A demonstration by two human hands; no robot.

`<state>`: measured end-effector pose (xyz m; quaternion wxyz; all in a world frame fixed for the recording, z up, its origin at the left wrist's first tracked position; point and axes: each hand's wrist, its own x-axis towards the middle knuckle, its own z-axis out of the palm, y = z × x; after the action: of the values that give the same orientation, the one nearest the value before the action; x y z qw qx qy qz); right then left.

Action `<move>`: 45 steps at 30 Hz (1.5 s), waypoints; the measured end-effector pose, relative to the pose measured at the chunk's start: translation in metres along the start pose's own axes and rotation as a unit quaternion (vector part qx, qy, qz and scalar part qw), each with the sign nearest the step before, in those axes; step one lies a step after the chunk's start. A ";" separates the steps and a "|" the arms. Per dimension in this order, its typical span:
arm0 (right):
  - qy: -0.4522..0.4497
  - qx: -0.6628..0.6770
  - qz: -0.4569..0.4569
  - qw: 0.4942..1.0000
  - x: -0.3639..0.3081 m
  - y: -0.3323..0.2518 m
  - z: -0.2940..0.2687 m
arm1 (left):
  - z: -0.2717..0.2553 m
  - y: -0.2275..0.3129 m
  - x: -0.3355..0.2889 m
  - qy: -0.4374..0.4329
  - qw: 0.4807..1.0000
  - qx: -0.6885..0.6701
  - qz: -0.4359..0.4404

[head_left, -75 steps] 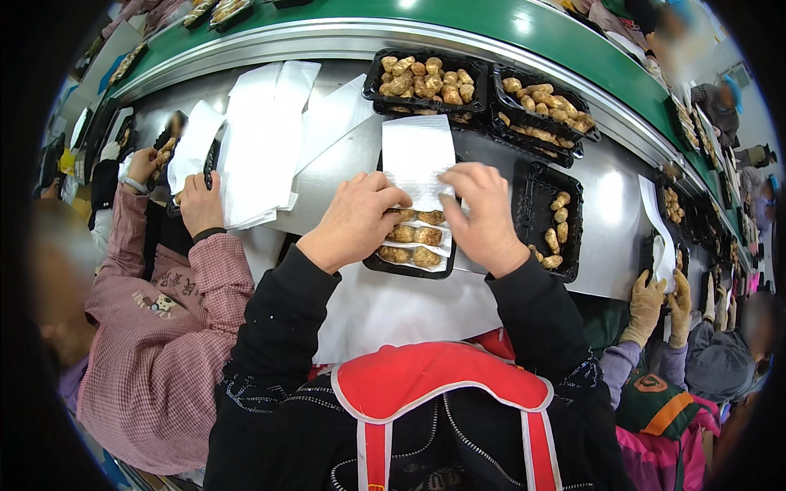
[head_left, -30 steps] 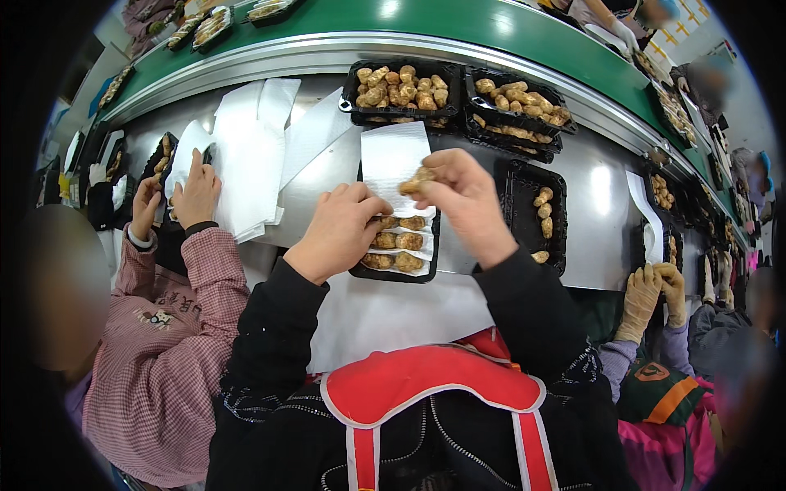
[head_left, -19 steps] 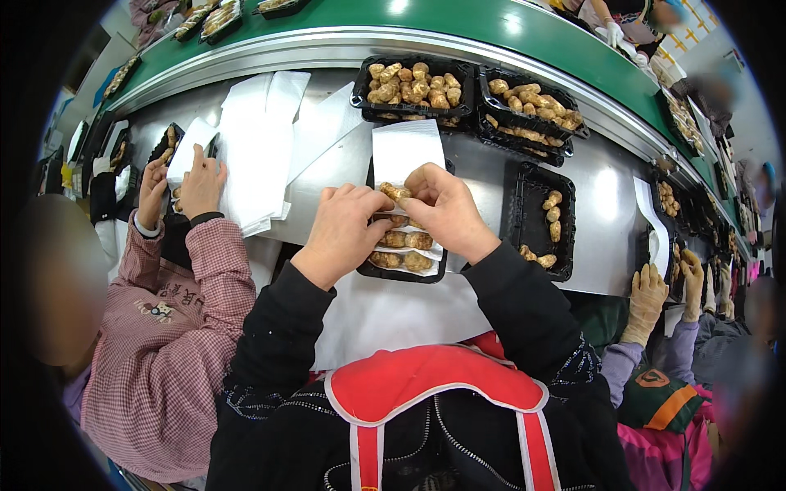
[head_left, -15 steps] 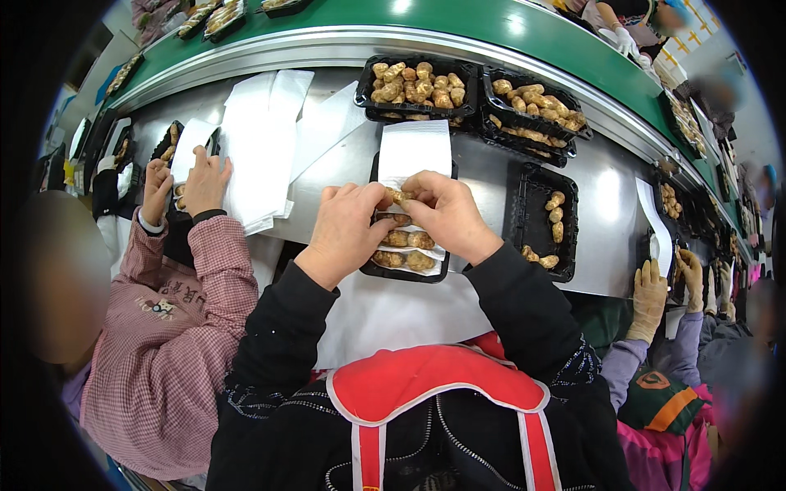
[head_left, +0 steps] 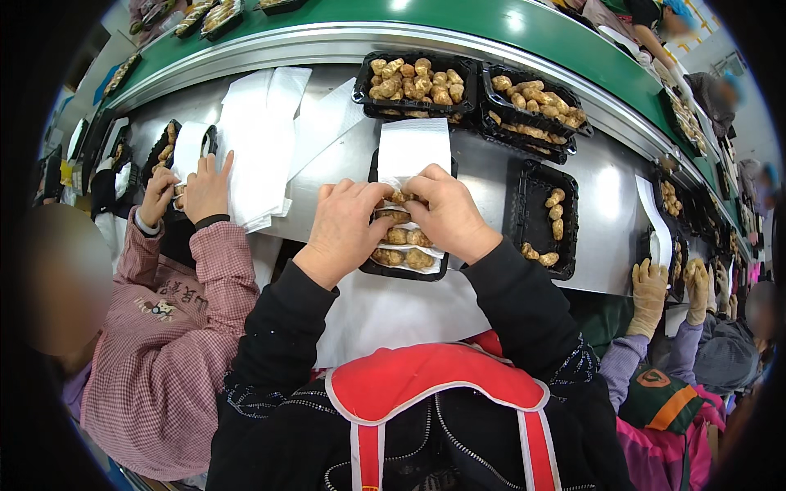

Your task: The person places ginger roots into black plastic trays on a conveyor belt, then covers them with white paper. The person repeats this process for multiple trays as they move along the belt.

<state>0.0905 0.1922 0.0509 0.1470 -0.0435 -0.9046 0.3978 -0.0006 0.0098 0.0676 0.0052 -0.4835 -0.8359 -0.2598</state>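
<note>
A black plastic tray (head_left: pixel 442 266) lies in front of me, lined with a pleated white paper sheet (head_left: pixel 415 147). Rows of lumpy brown produce pieces (head_left: pixel 389 257), like stubby mushrooms or tubers, rest in its folds. At the upper row, my left hand (head_left: pixel 348 225) and my right hand (head_left: pixel 450 214) pinch a brown lumpy piece (head_left: pixel 398 197) from either side. Their fingers are bent and closed, and partly cover the piece. Past their fingertips, the far end of the paper spreads over the tray.
Filled black trays (head_left: pixel 417 86) and a stack of trays (head_left: pixel 532 106) stand behind. To the right lies a tray (head_left: pixel 565 268) with several pieces. White sheets (head_left: pixel 254 155) lie left. Co-workers' hands (head_left: pixel 201 192) and gloved hands (head_left: pixel 649 299) work nearby. A green conveyor (head_left: pixel 327 20) runs behind.
My hands have lowered the brown piece into the paper fold, and it sits deeper between my fingertips. The co-worker's gloved hands on the right have shifted slightly.
</note>
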 end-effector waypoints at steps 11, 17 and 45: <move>-0.022 -0.004 -0.010 1.000 -0.001 0.000 -0.001 | 0.000 0.000 0.001 -0.008 1.000 -0.016 0.009; 0.025 0.058 -0.020 0.998 -0.008 -0.001 -0.006 | 0.002 -0.004 0.003 -0.017 1.000 -0.016 0.015; 0.149 -0.189 0.126 0.962 -0.054 0.063 -0.145 | -0.003 -0.002 0.006 -0.041 0.999 -0.025 0.007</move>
<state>0.1830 0.3269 0.0850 0.2180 -0.2432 -0.9182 0.2242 -0.0060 0.0122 0.0705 -0.0396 -0.4997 -0.8251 -0.2607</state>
